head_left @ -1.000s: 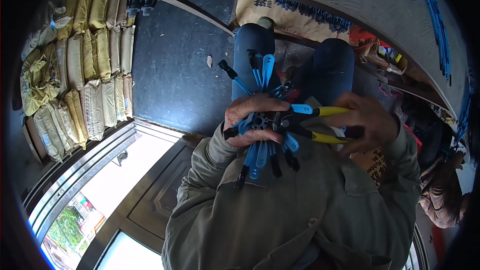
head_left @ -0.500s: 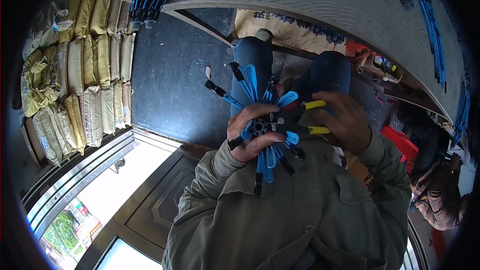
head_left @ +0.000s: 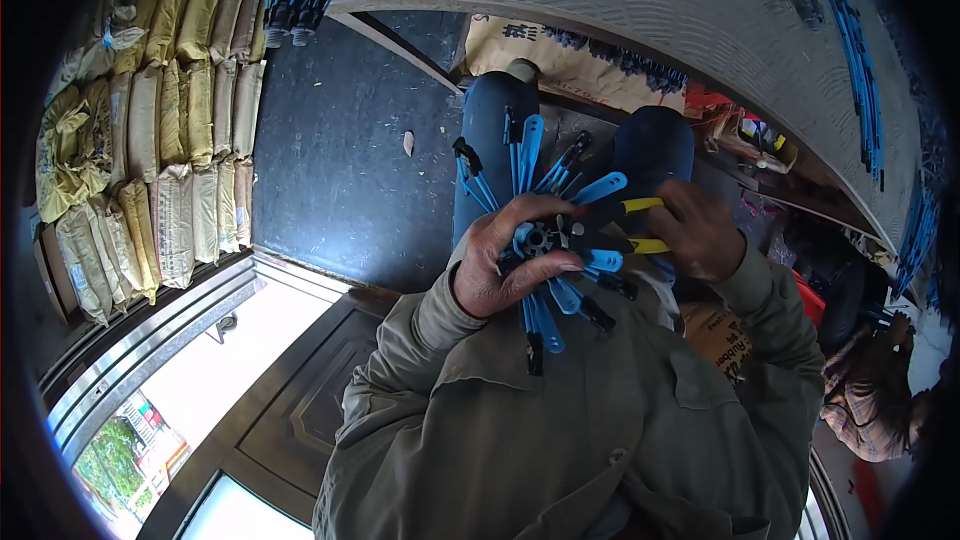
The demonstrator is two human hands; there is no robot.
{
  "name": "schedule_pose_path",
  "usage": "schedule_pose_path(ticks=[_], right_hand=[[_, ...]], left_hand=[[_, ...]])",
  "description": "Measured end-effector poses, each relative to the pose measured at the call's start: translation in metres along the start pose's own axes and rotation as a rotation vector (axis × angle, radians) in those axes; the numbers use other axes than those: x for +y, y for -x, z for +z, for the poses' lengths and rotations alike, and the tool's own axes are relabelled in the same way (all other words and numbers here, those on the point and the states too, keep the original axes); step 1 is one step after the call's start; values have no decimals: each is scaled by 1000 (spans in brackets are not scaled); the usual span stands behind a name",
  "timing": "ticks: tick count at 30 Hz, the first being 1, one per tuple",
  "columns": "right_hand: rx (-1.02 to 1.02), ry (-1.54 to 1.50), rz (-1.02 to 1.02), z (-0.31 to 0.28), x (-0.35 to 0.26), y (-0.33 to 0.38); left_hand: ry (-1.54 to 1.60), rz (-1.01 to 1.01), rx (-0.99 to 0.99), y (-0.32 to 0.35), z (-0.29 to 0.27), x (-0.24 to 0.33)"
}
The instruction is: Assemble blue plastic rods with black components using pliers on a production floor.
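My left hand is closed around a round black hub, its thumb and fingers curled about the rim. Blue arms fan out from the hub on nearly all sides. Some are flat strips with holes, others thin rods with black end pieces. In my right hand are pliers with yellow grips, the fingers wrapped over the ends. The handles stand a little apart. The dark plier head lies against the hub's right side, and its jaw tips are partly hidden by the arms and my left hand.
Both knees are below the work. A grey table edge curves across the far side, bearing bundles of blue rods. Stacked sacks stand at left, above a doorway. A cardboard box is beside my right forearm.
The hub with its blue arms has moved slightly right and turned a little in my left hand. The plier handles are closer together, with my right hand nearer their ends.
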State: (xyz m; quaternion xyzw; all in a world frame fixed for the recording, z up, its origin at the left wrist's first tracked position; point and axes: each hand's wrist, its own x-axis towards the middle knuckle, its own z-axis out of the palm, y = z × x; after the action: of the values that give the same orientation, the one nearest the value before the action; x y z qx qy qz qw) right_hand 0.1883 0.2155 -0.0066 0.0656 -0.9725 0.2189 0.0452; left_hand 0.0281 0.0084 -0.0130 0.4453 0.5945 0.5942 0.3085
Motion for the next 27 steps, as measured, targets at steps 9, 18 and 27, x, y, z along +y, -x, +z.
schedule_pose_path(ticks=[9,18,27], right_hand=[[-628,-652,140,-72,10,-28],[-819,-443,100,-96,4,-43],[-462,-521,271,-50,-11,-23]], left_hand=[[148,-30,-299,-1,-18,-10],[186,-18,-306,4,-12,-17],[393,-76,-167,2,-9,-30]])
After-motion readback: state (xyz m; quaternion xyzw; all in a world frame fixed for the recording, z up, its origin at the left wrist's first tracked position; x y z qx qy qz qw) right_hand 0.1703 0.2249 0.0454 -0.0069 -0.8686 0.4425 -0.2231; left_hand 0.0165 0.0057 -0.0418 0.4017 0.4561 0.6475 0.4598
